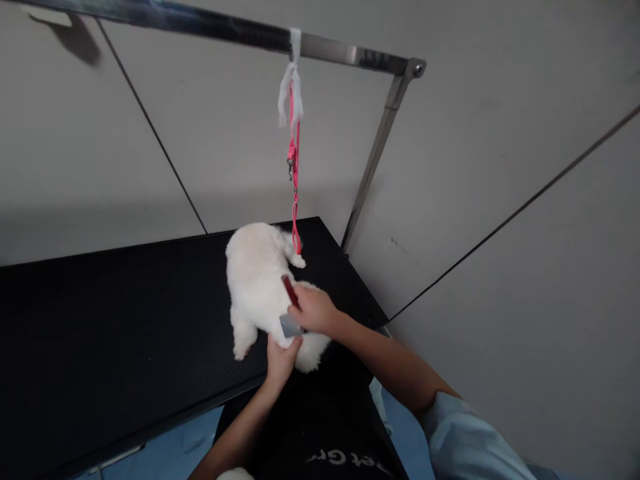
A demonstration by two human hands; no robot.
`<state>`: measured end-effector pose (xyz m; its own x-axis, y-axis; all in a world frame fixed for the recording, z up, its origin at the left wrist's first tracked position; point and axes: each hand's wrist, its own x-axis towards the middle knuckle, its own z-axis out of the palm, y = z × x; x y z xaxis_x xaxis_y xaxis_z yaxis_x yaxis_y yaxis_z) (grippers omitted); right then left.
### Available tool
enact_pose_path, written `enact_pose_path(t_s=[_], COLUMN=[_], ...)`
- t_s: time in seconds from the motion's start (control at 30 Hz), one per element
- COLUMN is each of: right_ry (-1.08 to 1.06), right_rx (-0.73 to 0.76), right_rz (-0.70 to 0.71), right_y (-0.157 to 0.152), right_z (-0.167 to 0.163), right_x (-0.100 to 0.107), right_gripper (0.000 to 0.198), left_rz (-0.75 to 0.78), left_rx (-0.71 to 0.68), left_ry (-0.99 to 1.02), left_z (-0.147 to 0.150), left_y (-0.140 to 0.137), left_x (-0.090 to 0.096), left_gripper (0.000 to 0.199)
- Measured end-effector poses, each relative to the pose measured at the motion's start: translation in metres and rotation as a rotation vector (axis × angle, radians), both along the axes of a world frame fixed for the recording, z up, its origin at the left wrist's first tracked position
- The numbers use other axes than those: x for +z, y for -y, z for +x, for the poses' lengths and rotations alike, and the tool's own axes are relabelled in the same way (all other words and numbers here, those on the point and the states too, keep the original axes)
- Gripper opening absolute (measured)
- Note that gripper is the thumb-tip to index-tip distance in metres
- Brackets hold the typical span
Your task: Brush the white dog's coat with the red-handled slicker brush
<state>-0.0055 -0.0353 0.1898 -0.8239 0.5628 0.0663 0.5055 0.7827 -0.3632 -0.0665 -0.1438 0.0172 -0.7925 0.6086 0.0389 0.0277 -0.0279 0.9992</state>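
A fluffy white dog [257, 267] stands on the black grooming table [125, 333], its head low and partly hidden behind my right arm. My right hand [314, 308] is closed round the dark red handle of a slicker brush. The grey head of the slicker brush [291, 326] rests against the fur on the dog's body near me. Just below it, my left hand [282, 360] grips the dog from underneath, probably at a leg; the fingers are partly hidden by fur.
Overhead runs a metal bar [225, 30] with a slanting post [373, 160] at the right. A pink grooming loop [295, 167] hangs from it by a white cloth strip [295, 87], close to the dog. Pale walls stand behind and at right. I wear a black apron [325, 427].
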Motion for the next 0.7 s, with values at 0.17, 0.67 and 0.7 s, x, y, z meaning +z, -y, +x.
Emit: enact_pose_path(t_s=[0.17, 0.67, 0.7], right_ry=[-0.123, -0.133, -0.184], right_rx=[-0.136, -0.19, -0.269], right_rz=[0.092, 0.047, 0.095], right_y=[0.0, -0.007, -0.008], right_z=[-0.002, 0.01, 0.01], right_x=[-0.007, -0.01, -0.009], right_gripper=[0.021, 0.015, 0.016], left_rz=[0.069, 0.043, 0.031], left_rx=[-0.036, -0.029, -0.043], left_ry=[0.052, 0.0, -0.007], left_z=[0.0, -0.001, -0.001], left_y=[-0.001, -0.001, -0.001], left_x=[0.001, 0.0, 0.0], left_gripper=[0.046, 0.05, 0.046])
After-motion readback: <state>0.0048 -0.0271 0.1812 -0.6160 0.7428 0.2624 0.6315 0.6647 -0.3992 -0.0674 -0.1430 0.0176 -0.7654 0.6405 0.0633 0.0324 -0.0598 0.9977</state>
